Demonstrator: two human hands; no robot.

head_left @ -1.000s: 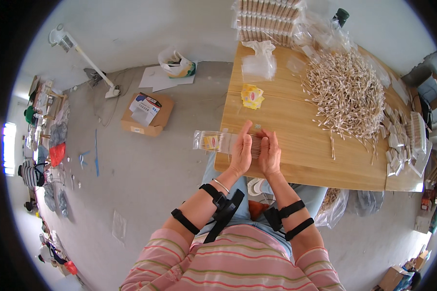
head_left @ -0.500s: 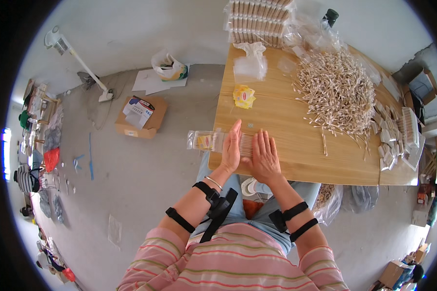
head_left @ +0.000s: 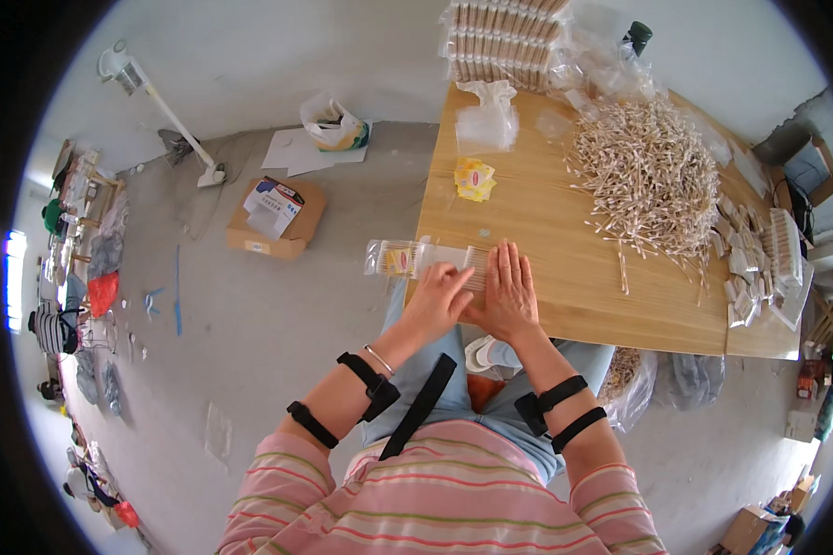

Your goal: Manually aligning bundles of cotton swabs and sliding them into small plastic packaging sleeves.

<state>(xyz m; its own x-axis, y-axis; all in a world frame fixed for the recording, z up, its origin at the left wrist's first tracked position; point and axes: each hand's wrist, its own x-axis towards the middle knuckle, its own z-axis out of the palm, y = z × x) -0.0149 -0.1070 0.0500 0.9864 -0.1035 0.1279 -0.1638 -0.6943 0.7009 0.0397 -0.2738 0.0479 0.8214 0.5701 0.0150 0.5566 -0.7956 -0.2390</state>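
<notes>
Since half a second ago, the fingers of my left hand (head_left: 435,298) have curled over from their upright, flat pose, while my right hand (head_left: 511,298) stays at the other end of the swabs. Between them lies one row of cotton swabs (head_left: 477,263) on the wooden table (head_left: 546,208), packed too tight to count. From that row I take my clock.

At nine o'clock is one clear packet (head_left: 397,259) with swabs and one yellow card inside, jutting past the table edge. Toward twelve come one small pile of yellow cards (head_left: 475,179), one batch of clear bags (head_left: 486,128), then one stack of filled packs (head_left: 507,46); I can't count what each contains. At two o'clock spreads one big heap of loose swabs (head_left: 648,180), and at three, one cluster of small packs (head_left: 745,268). One open carton (head_left: 276,217) sits on the floor between nine and ten.

My left fingers are bent and partly open, the forefinger tip at the swabs; whether they pinch any, I cannot tell. My right fingers are straight, side by side and open, lying flat against the row's right end, gripping nothing.
</notes>
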